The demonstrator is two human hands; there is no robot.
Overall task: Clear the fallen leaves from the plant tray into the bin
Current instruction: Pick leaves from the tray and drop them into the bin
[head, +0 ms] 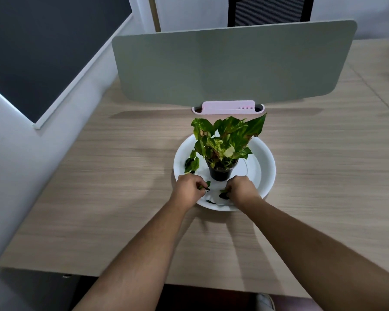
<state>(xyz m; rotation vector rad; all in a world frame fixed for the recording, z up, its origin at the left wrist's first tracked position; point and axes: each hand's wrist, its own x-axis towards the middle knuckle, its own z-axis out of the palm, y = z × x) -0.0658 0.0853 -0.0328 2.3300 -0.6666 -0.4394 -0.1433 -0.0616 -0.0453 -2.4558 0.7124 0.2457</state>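
A round white plant tray (262, 162) lies on the wooden desk, with a potted plant (220, 171) in a black pot at its middle. Fallen green leaves (191, 163) lie on the tray's left side, and a small one (211, 201) near the front rim. My left hand (189, 189) is over the tray's front left, its fingers pinched on a small leaf (206, 186). My right hand (243, 189) is at the front right of the pot, fingers closed on a dark leaf (224, 194). No bin is recognisable in view.
A grey-green desk divider (231, 63) stands behind the tray, with a pink holder (228, 107) at its foot. The wooden desk (99, 198) stretches wide to both sides. A wall with a dark board (43, 46) is on the left, a black chair (270, 10) beyond the divider.
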